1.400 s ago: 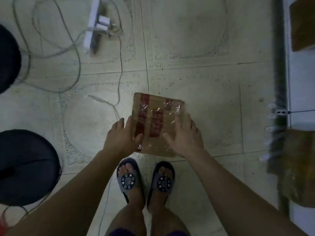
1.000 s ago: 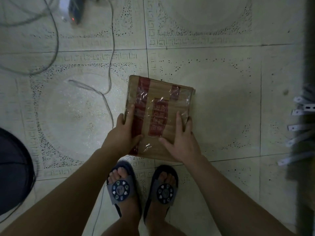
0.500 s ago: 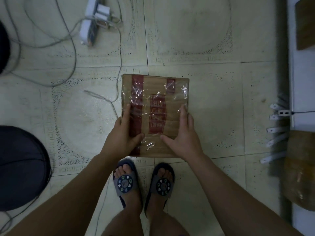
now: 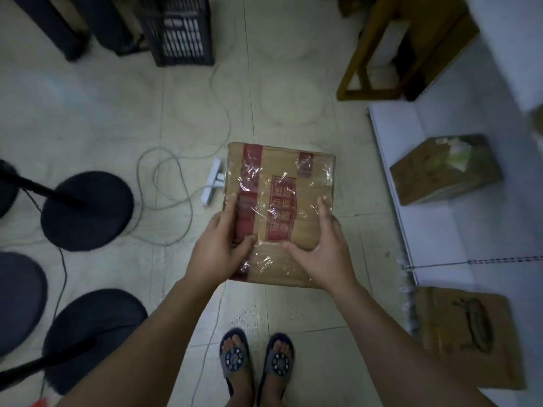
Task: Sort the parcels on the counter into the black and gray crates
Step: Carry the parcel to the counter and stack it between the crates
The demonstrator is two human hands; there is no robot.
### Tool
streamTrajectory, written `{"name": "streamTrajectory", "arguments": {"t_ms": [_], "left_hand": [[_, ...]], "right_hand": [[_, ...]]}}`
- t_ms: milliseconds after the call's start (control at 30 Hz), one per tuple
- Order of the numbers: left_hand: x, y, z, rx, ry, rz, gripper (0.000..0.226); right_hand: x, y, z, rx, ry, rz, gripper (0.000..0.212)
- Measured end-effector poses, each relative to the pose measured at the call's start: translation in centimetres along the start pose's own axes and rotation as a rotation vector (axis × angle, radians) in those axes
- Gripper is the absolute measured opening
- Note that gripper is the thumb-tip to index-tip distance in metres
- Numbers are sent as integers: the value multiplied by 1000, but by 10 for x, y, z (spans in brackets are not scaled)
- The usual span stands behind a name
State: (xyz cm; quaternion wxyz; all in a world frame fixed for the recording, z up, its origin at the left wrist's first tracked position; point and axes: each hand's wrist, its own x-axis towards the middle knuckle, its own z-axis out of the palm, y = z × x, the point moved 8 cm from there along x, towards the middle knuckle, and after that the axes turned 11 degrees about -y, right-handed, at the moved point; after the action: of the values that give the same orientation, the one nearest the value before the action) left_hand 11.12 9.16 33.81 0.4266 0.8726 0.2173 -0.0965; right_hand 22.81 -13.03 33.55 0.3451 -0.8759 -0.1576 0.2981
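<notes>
A flat cardboard parcel (image 4: 282, 183) with red print and clear tape hangs level above the tiled floor, held from both sides. My left hand (image 4: 220, 248) grips its left edge, thumb on top. My right hand (image 4: 320, 248) grips the right edge, thumb laid across the top face. A black slatted crate (image 4: 179, 30) stands on the floor at the far top. On the white counter (image 4: 440, 245) at the right lie two more parcels: a brown box (image 4: 443, 168) and a flat one (image 4: 467, 339) near the front. No gray crate is in view.
Round black stand bases (image 4: 88, 210) crowd the floor at the left. A white power strip (image 4: 213, 183) and looping cables (image 4: 164, 201) lie just left of the parcel. A wooden stool frame (image 4: 382, 54) stands at the top right. My sandalled feet (image 4: 255, 362) are below.
The view has lifted from the floor; the black crate, the stool and more of the counter have come into sight. Both hands keep the same hold on the parcel.
</notes>
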Motion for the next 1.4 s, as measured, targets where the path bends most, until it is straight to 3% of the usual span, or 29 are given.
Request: {"name": "streamTrajectory", "arguments": {"t_ms": [367,633,1033,1400], "left_hand": [[-61,191,-217,120,235,121,98],[-113,298,-319,129,397,262,88],[-115,352,-335,278,406,271,96],[-17,400,-337,270,426,270,96]], "right_hand": [[-66,-237,-162,-23,187,-270,102],[-122,-340,-250,-14,326,-378,102],[-156,-370,-310,-55,381,-376,102],[-66,-359,-365,-21,380,-384,96]]}}
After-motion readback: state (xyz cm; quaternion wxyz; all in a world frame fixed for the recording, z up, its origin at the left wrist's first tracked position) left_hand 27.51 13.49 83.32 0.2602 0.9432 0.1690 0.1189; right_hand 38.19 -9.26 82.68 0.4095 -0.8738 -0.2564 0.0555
